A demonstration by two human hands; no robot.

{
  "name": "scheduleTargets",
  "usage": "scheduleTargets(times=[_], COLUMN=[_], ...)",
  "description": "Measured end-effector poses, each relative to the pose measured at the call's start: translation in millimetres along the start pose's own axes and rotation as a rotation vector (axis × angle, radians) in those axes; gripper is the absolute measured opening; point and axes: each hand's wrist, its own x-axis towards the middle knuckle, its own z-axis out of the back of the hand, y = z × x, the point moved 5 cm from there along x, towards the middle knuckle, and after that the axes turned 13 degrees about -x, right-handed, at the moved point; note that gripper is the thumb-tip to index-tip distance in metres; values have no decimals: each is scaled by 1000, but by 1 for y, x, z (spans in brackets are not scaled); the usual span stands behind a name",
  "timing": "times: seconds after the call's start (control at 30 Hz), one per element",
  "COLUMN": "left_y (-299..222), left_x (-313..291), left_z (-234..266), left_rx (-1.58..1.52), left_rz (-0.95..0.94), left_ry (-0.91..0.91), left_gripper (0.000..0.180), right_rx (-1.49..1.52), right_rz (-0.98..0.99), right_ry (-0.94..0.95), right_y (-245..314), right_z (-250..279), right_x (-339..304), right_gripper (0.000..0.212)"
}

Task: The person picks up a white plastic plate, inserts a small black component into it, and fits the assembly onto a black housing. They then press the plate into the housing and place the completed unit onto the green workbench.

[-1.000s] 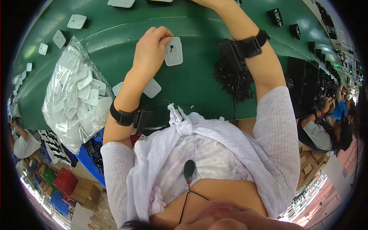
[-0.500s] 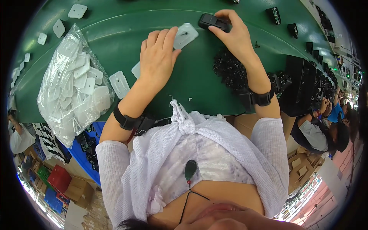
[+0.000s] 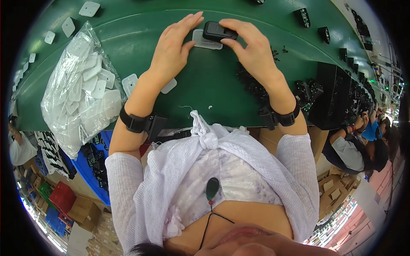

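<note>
Pinching in right grip (image 3: 255, 48) the right end of black housing (image 3: 214, 30), aligned lengthwise left to right, over white plate (image 3: 205, 44) on green table (image 3: 209, 79); holding left grip (image 3: 171, 48) spread and empty just beside, fingers stretched forward-right.

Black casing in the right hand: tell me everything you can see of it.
The black casing is a blocky, rounded-corner shell that looks like plastic, with a notch-like recess near its right end. The right hand pinches that end between thumb and fingers. It runs roughly left to right, covering part of the pale plate; whether they touch is unclear.
</note>
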Motion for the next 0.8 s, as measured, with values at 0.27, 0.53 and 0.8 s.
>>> scheduleTargets(times=[0.27, 0.53, 0.8], left_y=[2, -8, -17], left_x=[-15, -22, -13], left_z=[3, 1, -5], left_rx=[139, 347, 557], left_rz=[-10, -34, -151], left_ry=[92, 156, 226], left_gripper=[57, 60, 51], right_rx=[-58, -180, -287], right_rz=[70, 154, 138], right_ry=[70, 6, 77], right_y=[14, 22, 21], right_z=[-22, -26, -26], right_x=[-2, -10, -9], right_gripper=[37, 36, 38])
